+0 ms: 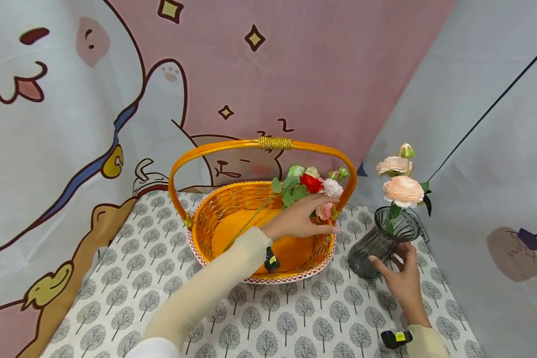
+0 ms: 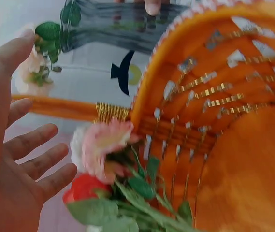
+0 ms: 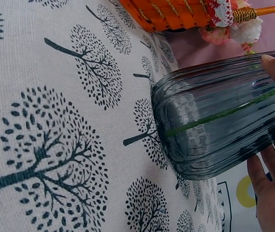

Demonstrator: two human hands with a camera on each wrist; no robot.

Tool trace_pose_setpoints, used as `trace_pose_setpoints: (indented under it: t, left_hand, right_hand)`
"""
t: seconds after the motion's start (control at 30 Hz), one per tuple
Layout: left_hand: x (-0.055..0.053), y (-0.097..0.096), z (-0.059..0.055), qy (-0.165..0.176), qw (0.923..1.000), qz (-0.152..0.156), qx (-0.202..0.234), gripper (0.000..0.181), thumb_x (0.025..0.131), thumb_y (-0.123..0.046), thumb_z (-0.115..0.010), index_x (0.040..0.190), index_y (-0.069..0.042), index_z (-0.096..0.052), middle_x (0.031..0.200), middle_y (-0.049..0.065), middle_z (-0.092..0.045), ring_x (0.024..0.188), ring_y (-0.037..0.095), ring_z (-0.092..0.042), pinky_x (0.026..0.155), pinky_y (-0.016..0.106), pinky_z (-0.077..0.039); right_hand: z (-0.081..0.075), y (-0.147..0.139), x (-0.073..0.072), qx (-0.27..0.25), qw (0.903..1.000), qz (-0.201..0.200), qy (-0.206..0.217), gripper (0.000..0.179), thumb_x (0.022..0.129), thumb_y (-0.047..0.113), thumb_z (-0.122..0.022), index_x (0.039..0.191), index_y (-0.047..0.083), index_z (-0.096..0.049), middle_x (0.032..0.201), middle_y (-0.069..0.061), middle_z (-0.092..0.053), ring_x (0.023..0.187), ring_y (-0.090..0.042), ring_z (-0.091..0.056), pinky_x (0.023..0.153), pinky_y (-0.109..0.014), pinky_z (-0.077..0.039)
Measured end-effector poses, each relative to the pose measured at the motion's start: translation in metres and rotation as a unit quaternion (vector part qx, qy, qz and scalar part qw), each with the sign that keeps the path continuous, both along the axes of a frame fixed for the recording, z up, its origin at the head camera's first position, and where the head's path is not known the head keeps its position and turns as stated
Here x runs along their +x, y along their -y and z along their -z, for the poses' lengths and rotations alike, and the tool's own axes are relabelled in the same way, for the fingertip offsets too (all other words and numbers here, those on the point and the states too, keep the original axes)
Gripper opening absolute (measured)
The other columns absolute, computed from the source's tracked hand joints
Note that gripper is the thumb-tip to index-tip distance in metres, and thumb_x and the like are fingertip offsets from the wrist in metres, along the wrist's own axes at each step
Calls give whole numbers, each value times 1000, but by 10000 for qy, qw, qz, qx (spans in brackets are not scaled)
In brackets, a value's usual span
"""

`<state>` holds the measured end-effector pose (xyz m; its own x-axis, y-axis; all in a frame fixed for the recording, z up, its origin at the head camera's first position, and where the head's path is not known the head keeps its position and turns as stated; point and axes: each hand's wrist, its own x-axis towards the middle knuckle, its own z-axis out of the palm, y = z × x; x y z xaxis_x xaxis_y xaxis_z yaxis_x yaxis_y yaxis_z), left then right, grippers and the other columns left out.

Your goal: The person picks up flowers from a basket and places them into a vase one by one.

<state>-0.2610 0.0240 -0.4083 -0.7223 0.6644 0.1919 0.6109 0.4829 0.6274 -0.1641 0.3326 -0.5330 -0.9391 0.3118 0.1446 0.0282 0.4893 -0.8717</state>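
My right hand (image 1: 402,278) holds a grey ribbed glass vase (image 1: 367,252) around its side, thumb in front and fingers behind. The vase leans, its mouth toward the right. A stem of peach flowers (image 1: 403,191) stands in it; the green stem (image 3: 209,118) shows through the glass in the right wrist view. My left hand (image 1: 302,219) is over the right side of an orange woven basket (image 1: 230,219), fingers spread and holding nothing. Just beyond it in the basket lie a red flower (image 1: 312,183), a white flower (image 1: 332,188) and a pink flower (image 2: 103,145) with green leaves.
The basket's tall handle (image 1: 275,143) arches over it, close to my left hand. A tree-print cloth (image 1: 273,323) covers the table. Behind hangs a pink cartoon backdrop (image 1: 313,74), with a pale sheet (image 1: 488,149) close on the right of the vase.
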Motion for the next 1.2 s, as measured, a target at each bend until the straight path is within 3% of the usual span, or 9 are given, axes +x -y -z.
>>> trace_pose_setpoints:
  t: [0.13, 0.33, 0.57, 0.8, 1.0, 1.2]
  left_hand:
    - [-6, 14, 5, 55, 9998, -179, -22, 80, 89, -65, -69, 156, -31, -44, 164, 0, -39, 152, 24, -35, 120, 52, -38]
    - [-16, 37, 11, 249, 9983, -532, -65, 84, 89, -68, -66, 159, -29, -39, 165, -1, -35, 154, 26, -31, 120, 56, -36]
    - [-28, 60, 24, 814, 9926, -890, 119, 86, 91, -65, -66, 162, -32, -29, 171, 0, -23, 159, 32, -20, 120, 65, -30]
    - [-41, 82, 39, 919, 9852, -1407, 336, 83, 91, -60, -70, 161, -36, -31, 171, 4, -22, 161, 30, -13, 123, 64, -26]
    - [-49, 98, 51, 1015, 9807, -1567, 575, 83, 93, -53, -72, 161, -25, -33, 169, 7, -27, 156, 31, -28, 122, 59, -31]
    - [-55, 113, 66, 1498, 9684, -1806, 844, 86, 93, -51, -72, 162, -21, -31, 168, 8, -30, 155, 35, -30, 121, 60, -32]
  right_hand:
    - [-1, 0, 1, -7, 10000, -27, -12, 97, 90, 20, -81, 163, 27, -18, 154, -18, -38, 142, -37, -40, 120, -48, -36]
    - [0, 0, 1, 95, 10000, 19, 6, 95, 91, 23, -81, 162, 30, -19, 154, -14, -39, 141, -34, -42, 117, -23, -38]
    - [3, -2, -1, 42, 10000, 65, 50, 95, 91, 24, -81, 162, 32, -18, 156, -15, -38, 145, -37, -40, 122, -46, -35]
    - [3, -3, -1, 64, 10000, 53, 9, 95, 90, 24, -82, 162, 32, -19, 156, -14, -39, 144, -35, -41, 122, -37, -36]
    - [1, -2, 0, 100, 9999, 46, 66, 96, 91, 24, -81, 163, 32, -17, 156, -15, -39, 144, -37, -41, 120, -27, -37]
    - [-1, 1, 0, 25, 9999, 59, 77, 97, 91, 22, -80, 163, 31, -16, 157, -15, -39, 143, -33, -40, 122, -43, -36]
